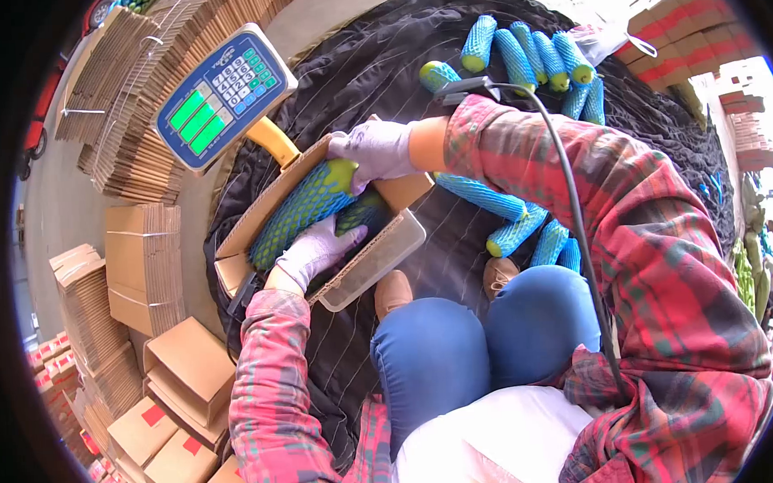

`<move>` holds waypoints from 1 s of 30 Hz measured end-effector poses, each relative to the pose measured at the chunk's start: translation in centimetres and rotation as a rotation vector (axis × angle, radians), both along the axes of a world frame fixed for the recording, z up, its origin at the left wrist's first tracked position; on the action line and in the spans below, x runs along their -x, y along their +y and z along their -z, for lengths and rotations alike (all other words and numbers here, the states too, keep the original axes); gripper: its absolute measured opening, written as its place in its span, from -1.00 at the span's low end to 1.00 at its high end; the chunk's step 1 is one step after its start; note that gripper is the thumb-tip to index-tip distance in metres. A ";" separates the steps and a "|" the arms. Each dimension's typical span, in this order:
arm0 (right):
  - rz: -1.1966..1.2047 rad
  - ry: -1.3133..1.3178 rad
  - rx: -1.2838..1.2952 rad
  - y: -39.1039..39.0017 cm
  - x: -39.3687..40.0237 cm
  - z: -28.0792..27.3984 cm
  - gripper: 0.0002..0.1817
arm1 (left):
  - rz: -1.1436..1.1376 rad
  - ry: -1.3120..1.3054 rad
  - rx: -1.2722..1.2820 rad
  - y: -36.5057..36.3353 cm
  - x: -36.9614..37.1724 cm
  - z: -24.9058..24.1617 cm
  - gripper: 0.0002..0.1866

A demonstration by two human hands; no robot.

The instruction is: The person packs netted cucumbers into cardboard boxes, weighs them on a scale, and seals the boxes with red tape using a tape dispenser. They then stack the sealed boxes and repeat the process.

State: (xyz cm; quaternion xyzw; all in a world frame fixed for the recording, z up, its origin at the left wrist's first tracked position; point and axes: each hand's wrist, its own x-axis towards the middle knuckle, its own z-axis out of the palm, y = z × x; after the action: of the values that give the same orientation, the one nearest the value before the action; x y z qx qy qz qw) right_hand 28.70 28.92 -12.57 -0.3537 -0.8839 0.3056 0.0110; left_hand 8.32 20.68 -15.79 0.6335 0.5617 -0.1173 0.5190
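Note:
An open cardboard box [232, 270] sits tilted on a scale, holding long green gourds in blue foam netting. My right hand [373, 150], in a pale purple glove, closes around the bare green end of one netted gourd [296, 212] at the box's upper right. Lower down inside the box, my left hand [312, 251], gloved the same way, grips the side of that gourd, its thumb stretched toward a second, darker gourd [364, 215]. Part of the second gourd is hidden by my hands.
The scale's lit display [221, 98] stands behind the box. More netted gourds [516, 56] lie on the black cloth [357, 370], with others [514, 230] near my knees. Flattened cartons [145, 267] and boxes [168, 445] fill the left. A black cable [563, 167] crosses my right arm.

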 end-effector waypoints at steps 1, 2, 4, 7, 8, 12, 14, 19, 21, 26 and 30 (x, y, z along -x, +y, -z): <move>0.003 -0.020 0.005 -0.2 0.0 -0.1 -0.37 | 0.065 0.001 -0.130 -0.3 -0.2 0.5 -0.16; 0.008 -0.042 0.008 -0.5 0.0 -0.2 -0.38 | 0.087 0.039 -0.142 -0.4 -0.4 0.9 -0.16; 0.018 -0.044 -0.018 -0.8 0.3 0.1 -0.44 | 0.108 -0.069 -0.278 -0.6 -0.1 1.7 -0.22; 0.053 -0.117 -0.008 -1.6 0.6 -0.5 -0.43 | 0.092 0.027 -0.068 -0.3 -0.3 -0.4 -0.22; 0.058 -0.123 -0.065 -2.1 0.8 -0.8 -0.41 | 0.046 0.051 -0.086 -0.9 -0.6 -1.1 -0.28; 0.156 -0.219 -0.507 -2.9 3.7 6.0 -0.20 | 0.052 0.063 -0.335 -2.0 0.6 -2.2 -0.36; 0.129 -0.275 -0.474 -2.7 2.4 3.9 -0.16 | 0.032 0.098 -0.405 -2.7 0.2 -5.9 -0.51; -0.159 0.109 -0.594 -4.4 0.5 -5.6 -0.63 | 0.004 0.177 -1.245 -3.7 2.5 -6.0 -0.08; -0.231 0.101 -0.764 -4.9 3.4 -7.6 -0.83 | -0.184 -0.061 -1.196 -3.7 3.1 -4.0 0.08; -0.241 0.536 -0.988 -3.5 -1.4 -15.8 -0.70 | -0.427 -0.013 -1.509 -4.6 6.1 -7.4 -0.22; 0.426 0.744 -0.833 -0.7 -15.8 -13.1 -0.30 | -0.991 -0.766 -1.243 -4.3 3.1 -17.3 -0.25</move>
State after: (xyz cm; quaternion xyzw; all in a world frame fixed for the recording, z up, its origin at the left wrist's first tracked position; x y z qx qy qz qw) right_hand 44.46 28.19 0.48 -0.3584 -0.7759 0.0276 0.5185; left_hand 5.22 16.39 1.48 0.4804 0.5214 0.6685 0.2246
